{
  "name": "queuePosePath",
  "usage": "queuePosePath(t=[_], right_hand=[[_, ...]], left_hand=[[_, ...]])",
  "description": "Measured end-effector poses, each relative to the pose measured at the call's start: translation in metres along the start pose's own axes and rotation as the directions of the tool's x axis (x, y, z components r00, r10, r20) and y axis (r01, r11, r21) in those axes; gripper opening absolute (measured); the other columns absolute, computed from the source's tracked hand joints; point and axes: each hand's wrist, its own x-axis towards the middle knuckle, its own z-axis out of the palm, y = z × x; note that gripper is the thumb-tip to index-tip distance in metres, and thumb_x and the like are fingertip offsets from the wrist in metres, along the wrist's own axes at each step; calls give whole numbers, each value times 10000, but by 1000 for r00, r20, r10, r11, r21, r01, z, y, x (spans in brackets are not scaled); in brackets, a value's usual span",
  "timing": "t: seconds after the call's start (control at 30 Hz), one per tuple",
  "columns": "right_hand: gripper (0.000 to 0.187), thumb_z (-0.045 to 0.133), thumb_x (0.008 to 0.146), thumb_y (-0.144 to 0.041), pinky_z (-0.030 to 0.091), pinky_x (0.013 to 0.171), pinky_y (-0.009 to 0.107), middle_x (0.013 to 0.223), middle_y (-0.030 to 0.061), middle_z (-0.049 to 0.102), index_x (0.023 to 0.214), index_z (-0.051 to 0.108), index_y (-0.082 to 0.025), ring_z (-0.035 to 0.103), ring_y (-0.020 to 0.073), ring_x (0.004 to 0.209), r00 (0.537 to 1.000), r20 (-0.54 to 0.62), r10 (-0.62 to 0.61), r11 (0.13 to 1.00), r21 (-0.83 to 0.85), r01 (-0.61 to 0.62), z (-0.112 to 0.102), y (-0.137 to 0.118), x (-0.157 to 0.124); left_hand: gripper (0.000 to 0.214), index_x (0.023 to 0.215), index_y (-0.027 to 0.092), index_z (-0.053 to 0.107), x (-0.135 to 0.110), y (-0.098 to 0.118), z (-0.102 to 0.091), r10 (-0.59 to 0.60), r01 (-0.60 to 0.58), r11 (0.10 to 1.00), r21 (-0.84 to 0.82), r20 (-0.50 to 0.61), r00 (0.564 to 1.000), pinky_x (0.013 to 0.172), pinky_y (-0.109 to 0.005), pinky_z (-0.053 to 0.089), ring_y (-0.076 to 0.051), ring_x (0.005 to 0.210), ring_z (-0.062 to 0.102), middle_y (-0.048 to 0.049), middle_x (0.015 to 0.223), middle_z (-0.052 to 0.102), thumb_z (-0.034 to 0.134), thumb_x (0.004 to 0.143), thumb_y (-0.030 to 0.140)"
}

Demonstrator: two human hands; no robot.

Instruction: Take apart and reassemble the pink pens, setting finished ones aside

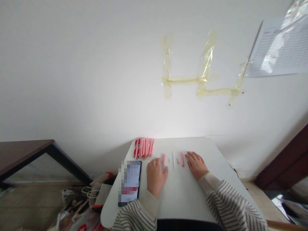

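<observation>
My left hand (156, 176) lies palm down on the white table (183, 199), fingers stretched out and holding nothing. On the other side my right hand (196, 164) also rests flat with its fingers apart. Between them is a row of separate pen parts: a short pink barrel piece (164, 159), a tiny clear piece (168, 160), a slim white refill (174, 159), a small pink piece (178, 160) and a longer pink barrel piece (182, 159). The longer piece is close to my right fingertips. The short barrel piece is just beyond my left hand.
A bundle of pink and red pens (144, 148) lies at the table's back left corner. A phone (131, 183) is left of my left hand. The wall (96, 80) stands behind the table. Bags and clutter (84, 205) cover the floor at left, below a dark table (26, 154).
</observation>
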Motion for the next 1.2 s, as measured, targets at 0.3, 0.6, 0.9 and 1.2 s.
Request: queuePosePath(t=[0.3,0.6,0.9,1.2], right_hand=[[462,365,1007,-301,305,1211,541,1554,42,513,1424,565,-286,405,234,1475,994,106,-32,998,66,25,-4,15,19],[401,441,984,-286,384,1158,482,1448,50,611,1329,646,-287,489,230,1371,995,32,-92,992,92,89,-5,23,45],[396,429,1000,-300,372,1167,489,1451,44,609,1333,643,-287,483,234,1373,996,24,-88,993,81,86,-3,22,42],[393,442,992,-285,385,1154,483,1442,40,616,1326,649,-307,493,229,1366,996,15,-83,994,66,82,-4,17,36]], left_hand=[[338,1154,163,629,1,-1,1,-7,7,1000,-8,12,1000,1064,-438,452,-266,1162,574,-113,1220,631,641,866,339],[343,1156,184,635,1,1,-2,-23,23,999,-25,20,1000,1063,-440,453,-265,1157,575,-102,1215,635,659,847,329],[453,1307,257,630,13,13,-15,5,-4,1000,-21,49,999,1084,-444,414,-276,1218,528,-96,1259,613,663,860,321],[56,850,293,773,42,23,-15,37,-32,999,-44,120,992,1093,-522,367,-297,1293,469,-35,1298,633,756,796,294]])
